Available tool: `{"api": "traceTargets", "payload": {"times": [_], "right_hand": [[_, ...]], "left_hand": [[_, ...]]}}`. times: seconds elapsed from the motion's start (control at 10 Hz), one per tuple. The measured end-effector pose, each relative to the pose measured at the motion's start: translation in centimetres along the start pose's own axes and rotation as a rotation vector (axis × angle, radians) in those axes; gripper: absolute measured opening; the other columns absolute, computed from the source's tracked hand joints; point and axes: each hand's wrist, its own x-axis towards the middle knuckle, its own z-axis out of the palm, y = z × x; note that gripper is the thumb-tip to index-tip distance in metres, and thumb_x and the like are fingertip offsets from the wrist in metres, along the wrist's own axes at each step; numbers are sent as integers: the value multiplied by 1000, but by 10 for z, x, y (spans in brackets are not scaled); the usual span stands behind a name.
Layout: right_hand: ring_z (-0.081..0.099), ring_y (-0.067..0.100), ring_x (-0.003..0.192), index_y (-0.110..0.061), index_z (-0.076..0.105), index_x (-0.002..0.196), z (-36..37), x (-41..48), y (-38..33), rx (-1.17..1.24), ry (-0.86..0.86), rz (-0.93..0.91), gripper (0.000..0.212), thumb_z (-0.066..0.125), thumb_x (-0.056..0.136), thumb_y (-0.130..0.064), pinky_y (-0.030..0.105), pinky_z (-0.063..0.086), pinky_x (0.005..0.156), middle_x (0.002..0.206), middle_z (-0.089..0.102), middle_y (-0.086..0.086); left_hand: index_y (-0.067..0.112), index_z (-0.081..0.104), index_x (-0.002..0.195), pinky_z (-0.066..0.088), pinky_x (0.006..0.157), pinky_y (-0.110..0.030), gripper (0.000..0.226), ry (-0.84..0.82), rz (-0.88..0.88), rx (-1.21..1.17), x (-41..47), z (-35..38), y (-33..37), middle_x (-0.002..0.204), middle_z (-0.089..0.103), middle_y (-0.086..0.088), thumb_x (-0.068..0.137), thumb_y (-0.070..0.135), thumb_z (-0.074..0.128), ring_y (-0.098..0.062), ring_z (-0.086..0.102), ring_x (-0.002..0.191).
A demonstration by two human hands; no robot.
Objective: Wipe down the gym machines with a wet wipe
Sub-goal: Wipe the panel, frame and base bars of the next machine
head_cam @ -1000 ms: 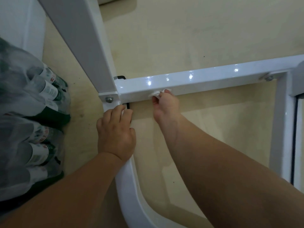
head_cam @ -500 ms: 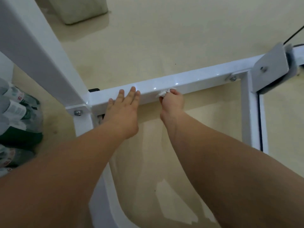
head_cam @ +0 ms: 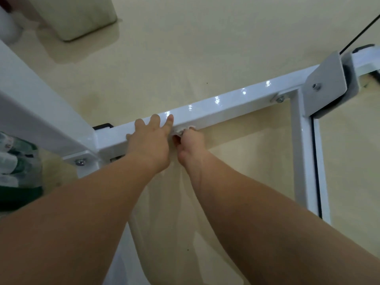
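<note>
A white metal gym machine frame lies low over the beige floor, its horizontal bar (head_cam: pixel 226 108) running from lower left to upper right. My left hand (head_cam: pixel 151 142) rests flat on top of this bar with straight fingers. Right beside it, my right hand (head_cam: pixel 190 142) pinches a small crumpled white wet wipe (head_cam: pixel 180 130) against the near side of the bar. Most of the wipe is hidden by my fingers.
A thick white upright post (head_cam: pixel 41 112) rises at the left. A side bar (head_cam: pixel 308 161) runs down the right, with a grey pulley bracket (head_cam: pixel 324 85) and black cable (head_cam: pixel 359 36) above it. Wrapped bottles (head_cam: pixel 16 167) sit at far left. A pale block (head_cam: pixel 82 15) stands on the floor behind.
My left hand left the lower curved leg and moved up onto the horizontal bar, then slid right beside my right hand. The view shifted right; the wipe stays on the bar.
</note>
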Motion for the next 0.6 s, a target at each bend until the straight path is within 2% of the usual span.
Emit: {"api": "traceTargets", "payload": {"times": [0.1, 0.2, 0.3, 0.4, 0.5, 0.6], "right_hand": [[58, 17, 67, -4, 67, 101, -16, 14, -25, 50, 65, -95, 30, 42, 97, 11, 24, 50, 59, 76, 62, 7], [53, 12, 70, -6, 48, 144, -40, 26, -65, 28, 209, -247, 41, 37, 105, 1, 23, 47, 64, 84, 52, 0], [50, 10, 70, -4, 42, 148, -51, 38, -83, 10, 174, -244, 43, 37, 106, -1, 24, 46, 64, 86, 47, -3], [48, 17, 65, 5, 55, 129, -27, 14, -48, -9, 108, -153, 35, 35, 101, 10, 28, 43, 63, 79, 47, 7], [51, 16, 67, -11, 55, 101, -31, 16, -53, 105, 61, -137, 25, 37, 102, 7, 26, 46, 61, 80, 52, 6], [53, 17, 69, -10, 57, 99, -60, 31, -103, 292, 116, -212, 25, 35, 105, 1, 24, 48, 60, 71, 61, 6]], "left_hand": [[35, -2, 158, 50, 91, -51, 104, 8, 13, 16, 1, 2, -3, 140, 20, -2, 80, 23, 65, -35, 31, 117], [34, -4, 158, 50, 89, -48, 104, 7, 25, 22, 1, 3, -3, 137, 21, -3, 79, 24, 64, -34, 30, 113], [30, 0, 158, 47, 87, -40, 96, -29, 44, 74, 5, -6, -3, 137, 24, -7, 83, 24, 59, -34, 35, 108], [30, 23, 151, 44, 86, -44, 75, -3, 83, 177, 14, -30, 6, 123, 39, -8, 84, 27, 57, -34, 46, 96], [32, 19, 153, 42, 99, -57, 77, 146, 246, 282, 33, -38, 32, 140, 38, -8, 85, 28, 57, -38, 48, 118], [30, 2, 158, 38, 108, -59, 94, -13, 300, 115, 43, -23, 61, 163, 4, -3, 84, 21, 60, -41, 23, 143]]}}
